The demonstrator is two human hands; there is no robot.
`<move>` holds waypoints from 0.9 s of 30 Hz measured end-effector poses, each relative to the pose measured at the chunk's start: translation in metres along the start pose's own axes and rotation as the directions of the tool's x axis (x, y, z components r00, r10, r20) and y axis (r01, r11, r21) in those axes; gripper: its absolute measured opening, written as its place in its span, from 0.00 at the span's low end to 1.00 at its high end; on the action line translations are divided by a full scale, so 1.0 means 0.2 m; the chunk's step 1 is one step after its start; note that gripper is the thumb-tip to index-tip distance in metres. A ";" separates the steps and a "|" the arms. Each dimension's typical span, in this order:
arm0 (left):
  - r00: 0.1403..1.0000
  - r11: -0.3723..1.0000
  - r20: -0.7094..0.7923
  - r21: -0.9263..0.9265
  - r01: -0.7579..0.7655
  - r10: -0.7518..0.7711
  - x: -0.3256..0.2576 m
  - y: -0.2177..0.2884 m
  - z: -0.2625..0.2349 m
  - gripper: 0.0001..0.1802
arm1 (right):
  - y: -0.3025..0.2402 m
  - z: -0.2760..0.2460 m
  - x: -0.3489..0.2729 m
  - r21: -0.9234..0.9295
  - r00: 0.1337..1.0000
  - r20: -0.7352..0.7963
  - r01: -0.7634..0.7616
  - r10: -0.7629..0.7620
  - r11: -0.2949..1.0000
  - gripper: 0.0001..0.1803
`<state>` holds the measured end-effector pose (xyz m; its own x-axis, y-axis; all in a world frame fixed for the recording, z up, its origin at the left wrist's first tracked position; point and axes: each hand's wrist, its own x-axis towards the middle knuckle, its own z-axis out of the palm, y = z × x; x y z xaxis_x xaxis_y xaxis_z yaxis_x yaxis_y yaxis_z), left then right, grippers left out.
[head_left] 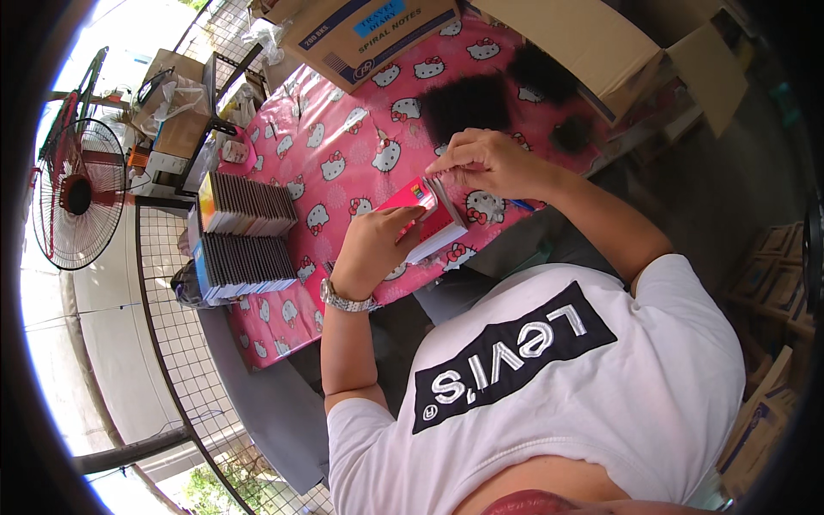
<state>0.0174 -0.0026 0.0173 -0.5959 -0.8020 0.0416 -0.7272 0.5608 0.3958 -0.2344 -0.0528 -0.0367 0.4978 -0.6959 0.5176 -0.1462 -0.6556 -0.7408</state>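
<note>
My left hand [373, 249], with a metal watch on its wrist, grips a small red-covered notebook [427, 225] with white page edges, held just above the pink table [343, 154]. My right hand [489, 161] is closed, and its fingertips pinch a thin pale strip [444, 190] at the notebook's upper corner. I cannot tell whether that strip is a cover, a wrapper or a loose sheet. A blue pen [520, 204] lies on the cloth just under my right wrist.
Two rows of dark notebooks [247, 206] [245, 262] stand at the table's left edge. Cardboard boxes [369, 34] sit at the far side, with dark fuzzy patches [468, 103] in front of them. A standing fan [77, 193] and a wire grid [172, 318] are to the left.
</note>
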 end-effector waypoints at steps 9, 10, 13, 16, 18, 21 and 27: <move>0.920 0.978 -0.383 0.209 -0.006 0.087 0.04 0.04 0.08 0.13 | -0.09 0.02 0.04 -0.230 0.972 -0.138 0.156 -0.191 0.961 0.19; 0.914 0.976 -0.395 0.217 -0.002 0.090 0.05 0.03 0.08 0.13 | -0.10 0.03 0.05 -0.224 0.973 -0.141 0.147 -0.182 0.963 0.19; 0.906 0.978 -0.414 0.210 0.002 0.087 0.07 0.02 0.10 0.12 | -0.12 0.05 0.02 -0.094 0.991 -0.116 0.056 -0.067 0.994 0.19; 0.913 0.982 -0.396 0.185 -0.024 0.097 0.09 0.03 0.11 0.13 | -0.11 0.03 0.00 -0.043 0.996 -0.081 0.038 -0.042 0.998 0.18; 0.903 0.981 -0.423 0.195 0.007 0.078 0.10 0.07 0.13 0.14 | -0.09 0.01 -0.02 -0.029 0.997 -0.069 0.028 -0.030 0.999 0.18; 0.887 0.977 -0.451 0.212 -0.006 0.103 0.10 0.11 0.15 0.15 | -0.12 -0.01 -0.04 -0.068 0.998 -0.068 -0.004 -0.001 0.998 0.19; 0.912 0.977 -0.394 0.211 -0.033 0.116 0.06 0.10 0.15 0.15 | -0.17 -0.07 -0.01 0.101 0.932 -0.008 -0.359 0.362 0.928 0.17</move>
<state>-0.0149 0.0045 -0.0011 -0.4935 -0.7472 0.4451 -0.7628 0.6177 0.1913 -0.2428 -0.0340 -0.0071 0.4039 -0.8884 0.2183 -0.2280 -0.3288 -0.9165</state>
